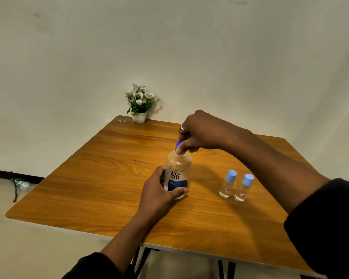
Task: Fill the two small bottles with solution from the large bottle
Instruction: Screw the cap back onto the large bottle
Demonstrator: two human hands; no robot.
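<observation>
Renu solution bottle (177, 174), upright on desk (101, 178): my left hand (159, 196) grips its base, right hand (199, 133) pinches its blue cap (177, 145). Two small capped bottles (236, 186) beside: nearly empty.

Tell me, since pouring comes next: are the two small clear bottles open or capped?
Capped. Both small clear bottles stand upright on the wooden table with light blue caps on.

Standing upright near mid-counter: large clear bottle (177, 174), blue-and-white label facing near, dark blue cap (178, 145) on top. Standing upright to its right, side by side and just apart: two small clear bottles (228, 184) (243, 187), light blue caps on.
</observation>
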